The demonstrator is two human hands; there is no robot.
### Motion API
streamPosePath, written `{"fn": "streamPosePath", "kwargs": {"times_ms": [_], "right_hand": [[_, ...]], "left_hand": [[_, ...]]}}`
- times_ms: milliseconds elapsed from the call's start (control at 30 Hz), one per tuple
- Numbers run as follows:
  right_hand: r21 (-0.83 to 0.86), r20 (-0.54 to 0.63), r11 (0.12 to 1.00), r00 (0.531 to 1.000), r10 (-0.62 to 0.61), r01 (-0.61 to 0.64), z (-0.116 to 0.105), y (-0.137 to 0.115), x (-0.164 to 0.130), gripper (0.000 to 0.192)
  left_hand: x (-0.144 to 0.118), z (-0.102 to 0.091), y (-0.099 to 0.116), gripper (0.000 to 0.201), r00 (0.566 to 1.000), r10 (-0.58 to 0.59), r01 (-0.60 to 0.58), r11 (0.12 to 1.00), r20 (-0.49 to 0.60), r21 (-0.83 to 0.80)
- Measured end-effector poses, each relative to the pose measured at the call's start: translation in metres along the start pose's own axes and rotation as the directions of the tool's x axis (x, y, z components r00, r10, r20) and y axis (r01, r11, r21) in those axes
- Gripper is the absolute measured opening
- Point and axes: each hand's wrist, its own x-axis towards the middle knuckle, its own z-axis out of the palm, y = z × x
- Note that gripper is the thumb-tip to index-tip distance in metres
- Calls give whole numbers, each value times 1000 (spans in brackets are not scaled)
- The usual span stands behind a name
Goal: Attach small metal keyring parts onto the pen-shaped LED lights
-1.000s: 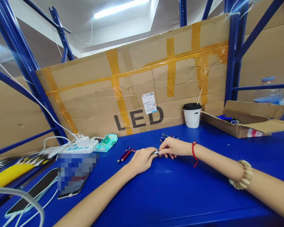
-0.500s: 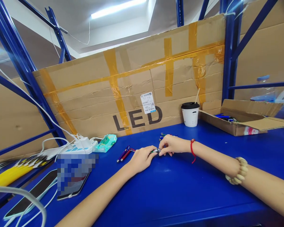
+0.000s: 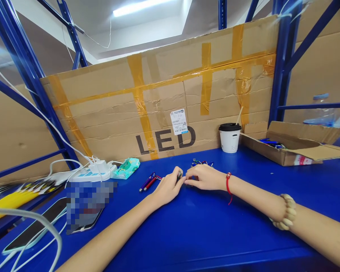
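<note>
Small flashlight [image 3: 179,174]: right in the middle of the blue tabletop [image 3: 204,226], pinched at the fingertips of the left hand, its end poking up between them.
Left hand [image 3: 167,187]: curled snugly round the small flashlight, knuckles resting on the tabletop.
Right hand [image 3: 202,177]: lying low just beside the left one, fingers drawn close together and pointing at the small flashlight; whether they actually touch it, I cannot tell.
Right wrist: a red string [image 3: 228,182] tied round it, and a beaded bracelet [image 3: 285,213] further up the forearm.
Pile behind: a little heap of coloured flashlights [image 3: 201,163] just beyond the right hand.
Off to the left: two more flashlights, purple and red [image 3: 149,182], lying side by side near the left hand.
Back edge: a white paper cup [image 3: 230,138] with a black lid and a stick in it, standing against the taped cardboard wall [image 3: 164,102] marked LED.
Far right: an open cardboard box [image 3: 294,145] with blue items inside.
Far left: a power strip [image 3: 93,173] with white plugs and cables, a green tissue pack [image 3: 127,167] beside it, and a phone [image 3: 31,236] near the front edge.
</note>
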Motion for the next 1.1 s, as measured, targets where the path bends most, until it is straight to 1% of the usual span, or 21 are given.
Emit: {"fn": "streamPosePath", "kwargs": {"times_ms": [100, 200, 300, 533, 633, 767, 833, 900, 967, 1100], "right_hand": [[-28, -35, 1000, 999, -5, 4, 0, 0, -1, 24], [-23, -100, 999, 995, 28, -31, -2, 0, -1, 23], [9, -154, 998, 986, 70, -69, -3, 0, 0, 21], [105, -201, 983, 965, 168, -150, 2, 1, 2, 21], [187, -193, 967, 958, 210, -174, 6, 1, 2, 23], [369, -87, 896, 951, 297, -246, 11, -1, 4, 29], [425, -54, 866, 947, 316, -264, 13, -1, 4, 30], [431, -73, 866, 947, 313, -253, 14, 0, 4, 30], [402, -117, 888, 949, 293, -224, 13, 2, 5, 29], [308, -231, 939, 946, 228, -151, 11, 5, 4, 27]], "left_hand": [[0, 1, -3, 11, 999, 36, -36, 999, -25, -26], [1, 2, -5, 10, 997, 35, -40, 996, -62, -80], [1, 4, -6, 10, 996, 20, -29, 994, -86, -109], [2, 5, -7, 9, 992, 19, -31, 995, -125, -92], [1, 4, -6, 8, 990, 9, -21, 997, -139, -80], [0, 2, -4, 11, 990, 14, -23, 998, -139, -65], [0, 2, -4, 10, 990, 23, -33, 997, -137, -65], [0, 3, -5, 9, 989, 10, -19, 998, -151, -63], [1, 3, -7, 7, 984, -22, 8, 997, -177, -77], [4, 5, -12, 7, 968, -78, 34, 983, -240, -183]]}}
